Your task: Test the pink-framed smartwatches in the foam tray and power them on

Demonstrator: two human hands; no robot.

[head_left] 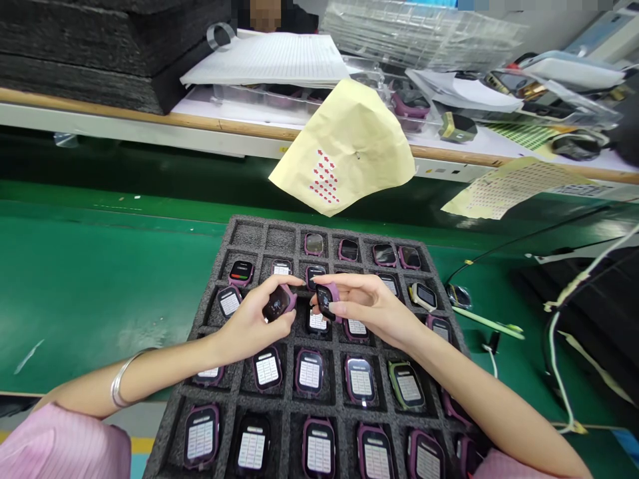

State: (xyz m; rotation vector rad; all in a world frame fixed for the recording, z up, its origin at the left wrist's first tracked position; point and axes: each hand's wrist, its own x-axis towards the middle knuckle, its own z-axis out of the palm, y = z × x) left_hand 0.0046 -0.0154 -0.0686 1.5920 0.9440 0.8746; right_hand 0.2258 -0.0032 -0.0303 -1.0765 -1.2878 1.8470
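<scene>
Between the thumb and fingers of my left hand (254, 316) is a purple smartwatch case (278, 303) with a dark screen. My right hand (367, 303) pinches a second purple smartwatch case (327, 301), its dark screen showing a small figure and turned to the left. Both hands hover over a black foam tray (292, 399) divided into square pockets. Most pockets hold watch cases, many with lit white grid screens, such as a purple one (309, 372) below my hands. A green watch (407, 386) and a cream one (424, 296) lie toward the right.
A green table (100, 279) carries the tray. Behind it runs a shelf (239, 126) with black foam blocks (80, 53), papers (279, 60) and plastic trays. A yellow sticker sheet (359, 140) hangs over its edge. Cables (556, 332) and a light green stick (489, 322) lie at the right.
</scene>
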